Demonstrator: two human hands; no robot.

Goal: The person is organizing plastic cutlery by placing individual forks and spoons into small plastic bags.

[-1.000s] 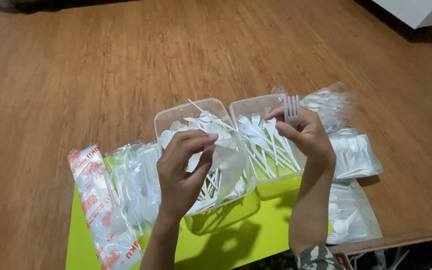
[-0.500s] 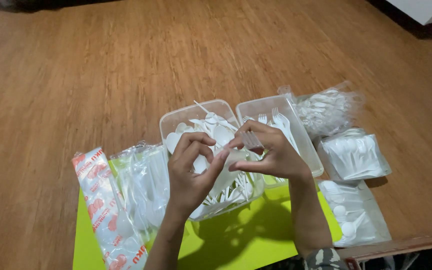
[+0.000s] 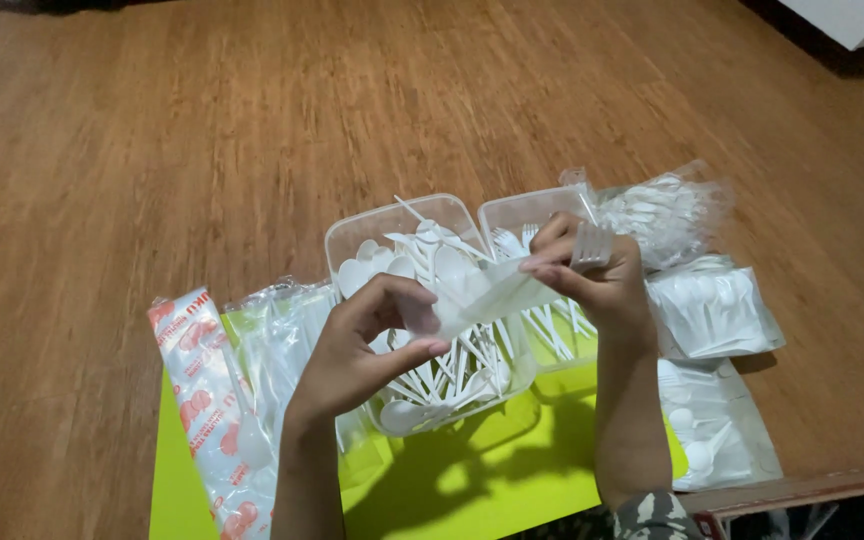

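A red-and-white printed packet (image 3: 202, 390) lies at the left edge of the lime-green mat (image 3: 472, 490), a clear bag (image 3: 287, 340) just beside it, and three clear bags of white cutlery (image 3: 712, 310) are stacked at the right. Two clear tubs stand side by side on the mat, one of white spoons (image 3: 422, 300), one of white forks (image 3: 542, 260). Above them the left hand (image 3: 357, 350) pinches one end of a small clear sleeve (image 3: 487, 295) between thumb and fingers, while the right hand (image 3: 592, 275) pinches the other end and holds a white fork (image 3: 589, 245).
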